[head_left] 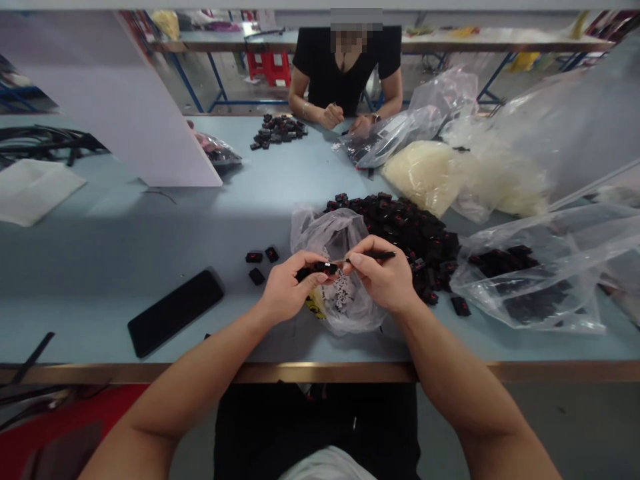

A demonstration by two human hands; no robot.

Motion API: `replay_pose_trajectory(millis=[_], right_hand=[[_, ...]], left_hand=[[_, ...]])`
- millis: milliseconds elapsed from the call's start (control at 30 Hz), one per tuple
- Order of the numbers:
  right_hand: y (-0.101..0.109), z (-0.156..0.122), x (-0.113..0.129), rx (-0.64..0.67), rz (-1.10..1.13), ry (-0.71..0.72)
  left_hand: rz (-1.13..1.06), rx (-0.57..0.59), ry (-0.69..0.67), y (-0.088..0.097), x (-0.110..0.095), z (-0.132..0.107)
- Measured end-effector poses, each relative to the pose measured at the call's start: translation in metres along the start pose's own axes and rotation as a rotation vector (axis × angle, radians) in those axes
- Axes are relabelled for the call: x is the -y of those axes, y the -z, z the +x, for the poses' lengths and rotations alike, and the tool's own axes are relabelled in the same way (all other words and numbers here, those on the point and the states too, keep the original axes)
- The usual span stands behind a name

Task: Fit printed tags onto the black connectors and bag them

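Held between the fingers of my left hand [287, 290] is a small black plastic part [326, 267] with a white spot on its top. My right hand [383, 277] is closed in a pinch on a thin tool with a black handle [380, 255]; its fine tip points at the part. Below both hands lies an open clear plastic bag [357, 317] with many tiny white pieces [341, 293] inside. Just behind my right hand rises a heap of black parts with red marks [400, 223].
Several loose black parts [254, 257] and a black phone [175, 312] lie to the left. Clear bags [583, 303] stand at the right, one with cream-coloured contents [420, 173]. Across the table [115, 260], a person in black [349, 73] works beside another pile [279, 130]. A white panel [150, 113] stands at left.
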State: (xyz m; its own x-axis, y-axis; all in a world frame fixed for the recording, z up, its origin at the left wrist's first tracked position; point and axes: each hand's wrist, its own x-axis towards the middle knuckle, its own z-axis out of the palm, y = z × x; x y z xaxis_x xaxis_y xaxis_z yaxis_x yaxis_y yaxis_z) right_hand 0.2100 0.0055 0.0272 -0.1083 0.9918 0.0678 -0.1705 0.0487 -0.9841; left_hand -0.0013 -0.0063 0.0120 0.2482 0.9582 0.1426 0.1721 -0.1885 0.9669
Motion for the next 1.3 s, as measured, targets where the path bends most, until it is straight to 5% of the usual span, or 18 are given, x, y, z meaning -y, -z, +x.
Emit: replay_pose_trajectory(millis=[1300], right_hand=[[-0.006,-0.004,0.013,0.005,-0.266,0.029]], left_hand=[[0.055,-0.010,-0.038,-0.003,-0.001,-0.004]])
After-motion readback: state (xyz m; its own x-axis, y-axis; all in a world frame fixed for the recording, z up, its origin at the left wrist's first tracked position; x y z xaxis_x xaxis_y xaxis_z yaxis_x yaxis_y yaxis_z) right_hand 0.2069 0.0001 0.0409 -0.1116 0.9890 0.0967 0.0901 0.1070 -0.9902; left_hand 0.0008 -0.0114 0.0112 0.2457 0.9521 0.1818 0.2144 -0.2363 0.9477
